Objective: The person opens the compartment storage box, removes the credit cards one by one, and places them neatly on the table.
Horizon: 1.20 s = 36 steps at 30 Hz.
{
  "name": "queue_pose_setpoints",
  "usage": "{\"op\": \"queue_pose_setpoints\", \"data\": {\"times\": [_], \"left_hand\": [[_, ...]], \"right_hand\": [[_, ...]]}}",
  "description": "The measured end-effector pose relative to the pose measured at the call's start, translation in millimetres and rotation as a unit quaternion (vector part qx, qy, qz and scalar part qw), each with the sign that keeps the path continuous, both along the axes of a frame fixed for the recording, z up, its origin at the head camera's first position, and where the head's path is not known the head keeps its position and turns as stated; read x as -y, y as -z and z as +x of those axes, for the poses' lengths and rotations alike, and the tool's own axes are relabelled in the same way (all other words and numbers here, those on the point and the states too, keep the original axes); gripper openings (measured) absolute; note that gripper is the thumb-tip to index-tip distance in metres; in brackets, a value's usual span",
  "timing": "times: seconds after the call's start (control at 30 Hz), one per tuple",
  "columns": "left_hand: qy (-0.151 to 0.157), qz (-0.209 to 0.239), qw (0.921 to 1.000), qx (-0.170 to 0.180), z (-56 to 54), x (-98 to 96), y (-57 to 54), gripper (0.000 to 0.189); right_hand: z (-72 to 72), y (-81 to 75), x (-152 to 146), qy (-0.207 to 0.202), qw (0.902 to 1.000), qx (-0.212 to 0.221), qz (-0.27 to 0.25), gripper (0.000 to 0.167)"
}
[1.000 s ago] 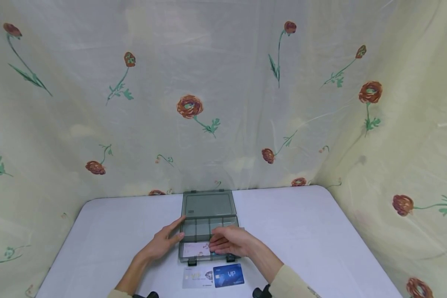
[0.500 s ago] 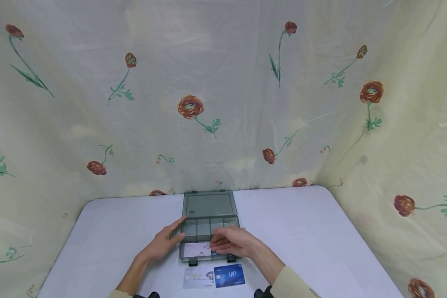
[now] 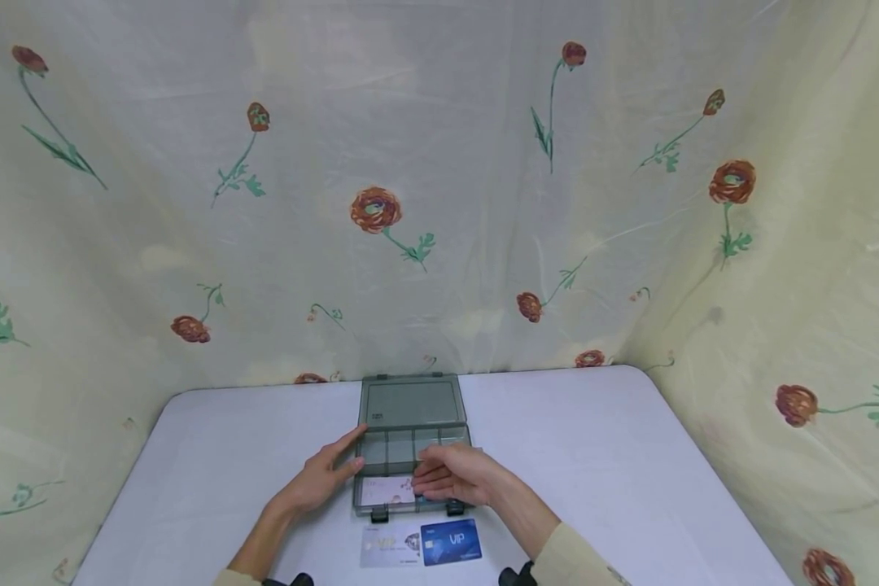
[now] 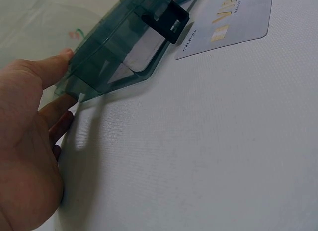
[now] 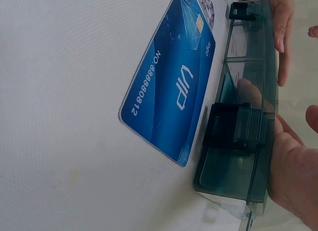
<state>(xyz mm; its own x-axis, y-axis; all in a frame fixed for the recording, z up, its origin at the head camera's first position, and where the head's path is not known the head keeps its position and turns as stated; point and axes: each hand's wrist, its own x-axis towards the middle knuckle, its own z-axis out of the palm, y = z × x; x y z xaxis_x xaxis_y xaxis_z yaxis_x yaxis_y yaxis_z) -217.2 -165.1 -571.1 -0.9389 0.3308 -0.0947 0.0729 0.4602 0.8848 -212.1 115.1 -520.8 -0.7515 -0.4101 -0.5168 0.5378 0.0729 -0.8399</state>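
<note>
A grey-green translucent compartment box [image 3: 413,468] lies on the table with its lid [image 3: 413,404] folded back. My left hand [image 3: 321,478] rests against its left side, fingers extended along the wall. The fingers of my right hand [image 3: 457,474] reach down into the front compartment, seen through the wall in the right wrist view; the thumb stands apart from them. A pale flowered card [image 3: 386,491] lies in the front left of the box. Something blue shows under the right fingertips, mostly hidden. Before the box lie a silver VIP card [image 3: 390,545] and a blue VIP card [image 3: 450,542].
The white table [image 3: 571,488] carries the box near its back edge. A flowered curtain [image 3: 469,203] hangs behind the table and on both sides. Two black latches [image 5: 228,125] stick out from the front of the box toward the loose cards.
Both hands hold nearly the same places at the box. The right fingers have shifted only very slightly; box and cards stay where they were.
</note>
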Motion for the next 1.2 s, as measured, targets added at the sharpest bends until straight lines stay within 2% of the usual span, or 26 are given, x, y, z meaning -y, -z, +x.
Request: {"op": "queue_pose_setpoints", "data": {"times": [0.2, 0.67, 1.2], "left_hand": [[0.001, 0.000, 1.0000, 0.002, -0.5, 0.3, 1.3, 0.061], [0.000, -0.009, 1.0000, 0.002, -3.3, 0.9, 4.7, 0.061], [0.000, -0.002, 1.0000, 0.001, -0.1, -0.4, 1.0, 0.061]], "right_hand": [[0.6, 0.6, -1.3, 0.012, 0.9999, -0.001, -0.006, 0.044], [3.1, -3.3, -2.6, 0.012, 0.9999, -0.003, -0.010, 0.045], [3.4, -2.8, -2.5, 0.010, 0.9998, -0.005, -0.014, 0.044]]}}
